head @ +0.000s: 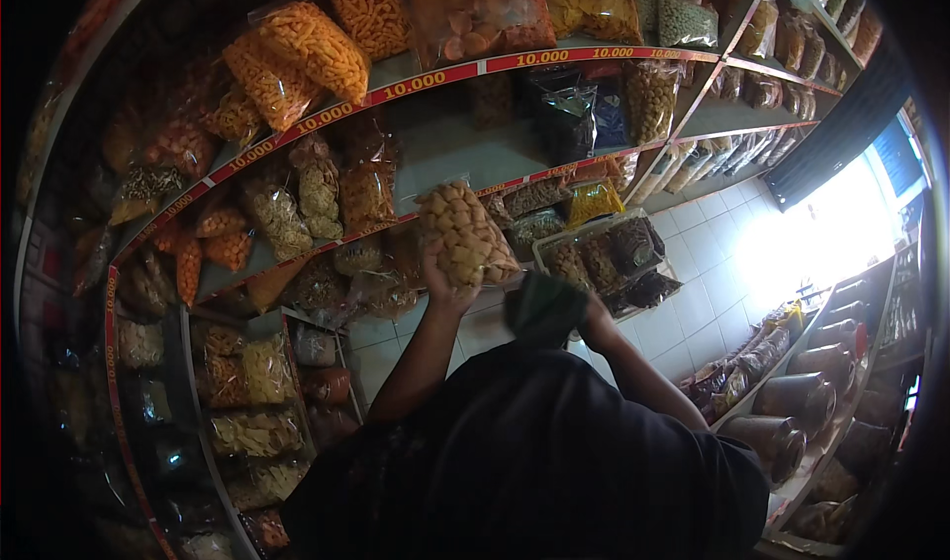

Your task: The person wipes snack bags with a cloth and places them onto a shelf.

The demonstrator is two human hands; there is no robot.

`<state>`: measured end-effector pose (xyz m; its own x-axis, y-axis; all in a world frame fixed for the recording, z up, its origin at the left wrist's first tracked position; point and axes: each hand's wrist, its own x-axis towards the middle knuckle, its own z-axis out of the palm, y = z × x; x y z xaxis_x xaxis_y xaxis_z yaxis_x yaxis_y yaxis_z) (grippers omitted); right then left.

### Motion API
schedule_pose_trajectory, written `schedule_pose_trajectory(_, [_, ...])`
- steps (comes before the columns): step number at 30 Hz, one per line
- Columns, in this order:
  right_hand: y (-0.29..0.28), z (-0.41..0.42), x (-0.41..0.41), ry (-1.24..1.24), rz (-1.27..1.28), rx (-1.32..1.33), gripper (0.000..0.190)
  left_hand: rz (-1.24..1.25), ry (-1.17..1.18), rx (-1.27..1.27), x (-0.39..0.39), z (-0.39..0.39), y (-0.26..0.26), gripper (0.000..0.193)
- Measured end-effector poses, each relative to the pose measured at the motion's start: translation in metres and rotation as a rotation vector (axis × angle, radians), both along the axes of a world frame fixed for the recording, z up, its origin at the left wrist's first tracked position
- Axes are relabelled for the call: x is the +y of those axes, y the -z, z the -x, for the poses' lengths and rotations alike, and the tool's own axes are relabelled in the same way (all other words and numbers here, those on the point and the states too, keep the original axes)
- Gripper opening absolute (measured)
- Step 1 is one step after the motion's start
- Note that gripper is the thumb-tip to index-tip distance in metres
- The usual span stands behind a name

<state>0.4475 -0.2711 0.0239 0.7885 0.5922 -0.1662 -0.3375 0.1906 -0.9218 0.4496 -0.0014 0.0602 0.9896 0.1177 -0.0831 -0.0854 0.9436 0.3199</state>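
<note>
My left hand [444, 276] holds up a clear plastic bag of tan, pillow-shaped snacks [466, 235] before the middle shelves. A dark green, cloth-like item [548, 309] is in my right hand [598, 321], blurred and close to the bag's lower right. Its exact kind is hard to tell, and my right fingers are partly hidden. Just beyond that hand stands a light-coloured crate [540, 251] with several packed bags, some of brown snacks [600, 259] and some dark.
Shelves with red printed edge strips [415, 83] curve ahead and left, stacked with bagged snacks such as orange puffs [319, 49]. Large jars [798, 397] line a shelf at right, with bags [757, 360] by it. White floor tiles [694, 222] lead towards a bright opening [824, 219].
</note>
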Motion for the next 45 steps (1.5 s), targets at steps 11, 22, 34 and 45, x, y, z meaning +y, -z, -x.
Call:
schedule_pose_trajectory(11, [-0.036,0.003,0.054,0.267,-0.272,0.421,0.047,-0.229,0.338,0.039,-0.011,-0.007,0.03,0.055])
schedule_pose_trajectory(22, [-0.051,0.026,0.078,0.156,0.754,-1.087,0.036,-0.456,0.105,0.077,-0.042,0.002,0.042,0.057])
schedule_pose_trajectory(34, [0.011,-0.095,0.006,0.367,0.455,-0.551,0.04,-0.294,0.344,0.117,-0.093,-0.003,0.023,0.052])
schedule_pose_trajectory(45, [0.116,-0.148,-0.109,0.424,-0.09,0.6,0.04,-0.242,-0.044,0.168,-0.079,0.005,0.038,0.059])
